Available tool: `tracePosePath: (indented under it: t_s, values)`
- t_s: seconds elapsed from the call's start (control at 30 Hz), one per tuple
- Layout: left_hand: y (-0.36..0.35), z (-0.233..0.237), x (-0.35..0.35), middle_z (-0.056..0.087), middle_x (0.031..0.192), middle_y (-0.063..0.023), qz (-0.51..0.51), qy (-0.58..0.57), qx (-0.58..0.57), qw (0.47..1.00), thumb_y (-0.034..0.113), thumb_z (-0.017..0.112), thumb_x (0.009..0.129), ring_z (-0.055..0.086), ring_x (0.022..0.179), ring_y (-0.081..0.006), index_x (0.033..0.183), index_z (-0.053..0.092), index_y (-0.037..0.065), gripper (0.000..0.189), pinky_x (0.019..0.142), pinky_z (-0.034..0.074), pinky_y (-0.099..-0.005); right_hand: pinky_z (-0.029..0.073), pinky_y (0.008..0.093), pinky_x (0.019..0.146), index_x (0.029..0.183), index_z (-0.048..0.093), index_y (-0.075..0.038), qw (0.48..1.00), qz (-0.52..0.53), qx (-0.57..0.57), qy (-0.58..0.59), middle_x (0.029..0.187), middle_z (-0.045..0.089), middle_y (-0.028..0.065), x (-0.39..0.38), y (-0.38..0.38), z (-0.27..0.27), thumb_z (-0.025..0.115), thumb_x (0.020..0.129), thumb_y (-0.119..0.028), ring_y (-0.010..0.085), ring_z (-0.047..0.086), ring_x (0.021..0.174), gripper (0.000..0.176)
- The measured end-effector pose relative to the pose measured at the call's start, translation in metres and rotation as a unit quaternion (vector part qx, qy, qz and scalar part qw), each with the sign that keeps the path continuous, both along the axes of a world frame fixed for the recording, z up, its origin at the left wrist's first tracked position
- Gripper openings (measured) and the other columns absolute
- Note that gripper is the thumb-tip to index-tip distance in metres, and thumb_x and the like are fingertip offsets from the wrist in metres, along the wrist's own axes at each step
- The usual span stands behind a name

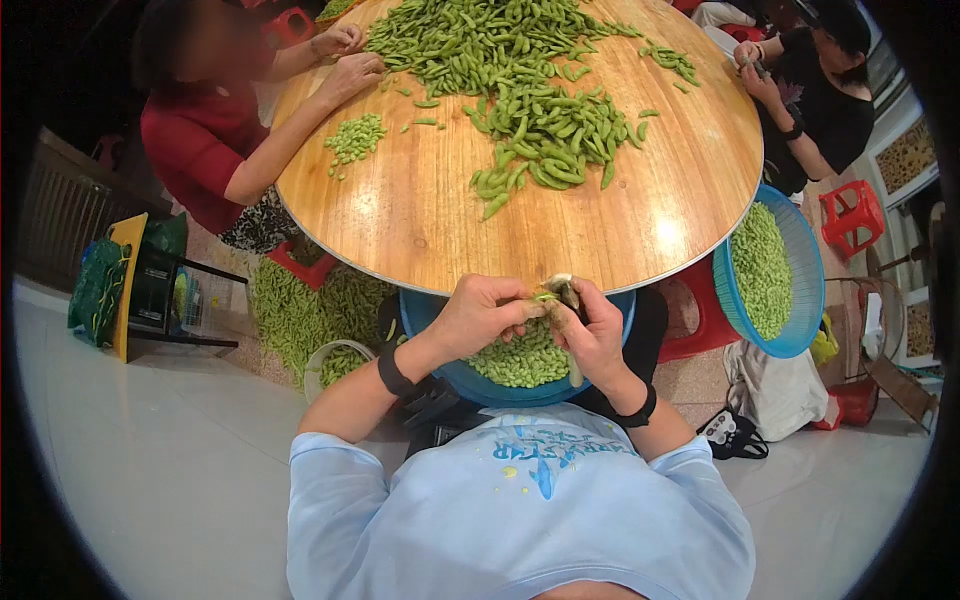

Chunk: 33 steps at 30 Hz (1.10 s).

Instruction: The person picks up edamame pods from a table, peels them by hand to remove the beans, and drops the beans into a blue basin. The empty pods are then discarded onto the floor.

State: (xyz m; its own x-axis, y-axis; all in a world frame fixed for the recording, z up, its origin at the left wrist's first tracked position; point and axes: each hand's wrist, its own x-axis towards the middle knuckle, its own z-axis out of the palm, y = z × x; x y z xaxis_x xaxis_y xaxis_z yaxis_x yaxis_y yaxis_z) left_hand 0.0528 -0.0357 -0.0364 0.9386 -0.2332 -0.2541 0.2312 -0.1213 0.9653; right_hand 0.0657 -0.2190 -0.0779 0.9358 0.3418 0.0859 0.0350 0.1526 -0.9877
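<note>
My left hand (pixel 480 318) is closed in a pinch on a green bean pod (pixel 544 297), just off the near edge of the round table. Against the pod's other side, my right hand (pixel 592 330) is closed too, its fingertips darkened or covered. A pale, narrow piece (pixel 575 374) sticks out below the right hand; I cannot make out what it is. Directly under both hands, a blue basin (pixel 455 377) holds shelled green beans (pixel 520 358). On the table lies a large heap of bean pods (pixel 560 130).
The round wooden table (pixel 400 220) lies ahead, with a small bean pile (pixel 355 138) at left. Two people (pixel 205 140) sit across it, hands on or near the edge. A blue basket (pixel 822 300) of beans stands right; pods (pixel 290 310) cover the floor left.
</note>
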Motion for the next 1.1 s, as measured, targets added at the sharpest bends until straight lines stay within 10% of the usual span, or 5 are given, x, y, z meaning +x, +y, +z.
tracePosePath:
  t_s: [0.4,0.57,0.73,0.83,1.1]
  values:
    - [-0.001,0.001,-0.008,0.057,0.060,0.0011,-0.083,0.013,-0.088,0.993,0.010,0.066,0.085,0.049,0.054,-0.0027,0.075,0.064,0.000,0.014,0.048,0.038,-0.0199,0.030,0.0197,0.041,0.094,0.057,0.000,0.917,0.274,0.137,0.256,0.064,0.052,0.0007,0.025,-0.024,0.015,0.057,0.090,-0.010,0.0049,0.042,0.046,0.011]
    - [0.000,-0.015,-0.003,0.058,0.061,-0.0021,-0.049,0.008,-0.035,0.998,0.009,0.066,0.085,0.052,0.054,-0.0047,0.079,0.065,0.000,0.011,0.047,0.041,-0.0223,0.040,0.0211,0.050,0.100,0.056,0.000,0.991,0.124,-0.043,0.010,0.071,0.057,0.0013,0.022,-0.018,0.001,0.065,0.085,-0.009,0.0068,0.051,0.056,0.020]
    - [-0.008,-0.023,-0.013,0.056,0.063,-0.0170,-0.021,-0.377,0.322,0.868,0.004,0.064,0.075,0.057,0.052,-0.0234,0.084,0.062,-0.004,0.011,0.050,0.044,-0.0325,0.043,0.0237,0.054,0.103,0.055,0.001,0.984,0.107,-0.117,-0.079,0.074,0.057,0.0028,0.013,-0.013,-0.002,0.065,0.083,-0.006,0.0082,0.053,0.062,0.024]
    - [-0.008,-0.017,-0.023,0.056,0.063,-0.0165,-0.054,-0.406,0.280,0.868,0.003,0.062,0.077,0.057,0.054,-0.0309,0.080,0.060,-0.003,0.008,0.051,0.045,-0.0366,0.043,0.0276,0.053,0.103,0.054,0.002,0.982,0.147,-0.071,0.092,0.071,0.056,0.0061,0.009,-0.017,-0.008,0.065,0.080,-0.003,0.0124,0.054,0.060,0.026]
    - [0.015,-0.006,-0.050,0.053,0.067,-0.0159,-0.129,-0.273,0.281,0.911,0.005,0.059,0.075,0.057,0.063,-0.0346,0.075,0.052,0.002,0.008,0.056,0.047,-0.0440,0.044,0.0360,0.050,0.097,0.053,0.001,0.947,0.117,-0.189,-0.234,0.070,0.055,0.0161,-0.016,-0.014,-0.024,0.058,0.075,0.001,0.0308,0.057,0.058,0.023]
